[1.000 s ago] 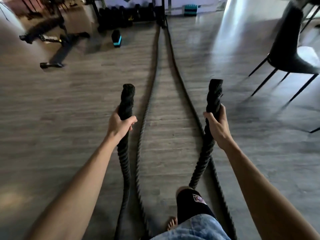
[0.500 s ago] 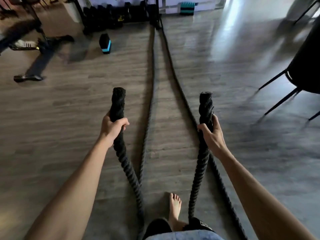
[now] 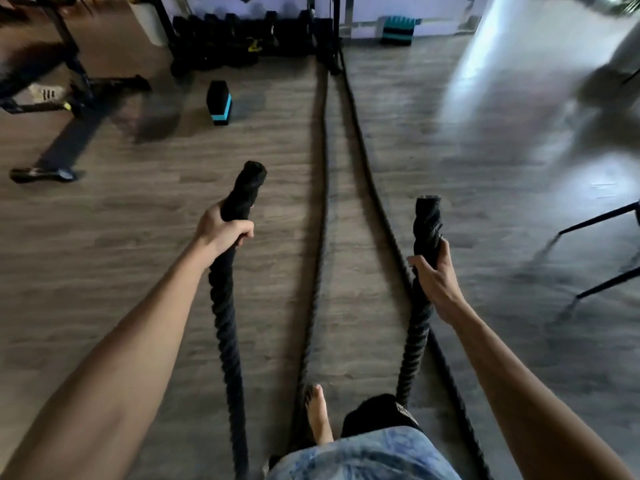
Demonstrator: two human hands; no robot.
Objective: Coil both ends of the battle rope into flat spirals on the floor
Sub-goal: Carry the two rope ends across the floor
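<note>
**A:** Why are both ends up in the air and not down on the floor?

**B:** My guess is that the person is gathering the two handles before laying any coil. The battle rope (image 3: 323,150) lies in two long strands from the far rack (image 3: 334,32) toward the near edge. It doubles back beside the bare foot (image 3: 317,414) and rises to each hand. There is no spiral on the floor (image 3: 138,237) yet, so the task looks barely begun.

**A:** And the grips?

**B:** The left hand (image 3: 221,230) is clenched round the left end (image 3: 247,185) just below its capped tip, and its fingers (image 3: 242,231) wrap right over the rope. The right hand (image 3: 434,280) grasps the right end (image 3: 427,220) a little below its tip. Its thumb sits on the near-left side and its fingers curl round the far side, where I cannot see the tips.

**A:** Why hold so close to the tips?

**B:** Probably because a flat spiral starts with the tip at its centre. Held there, each end can be set down and the slack wound round it. The ends stand well apart, left and right of the floor strands, which should leave room for two separate coils.
</note>
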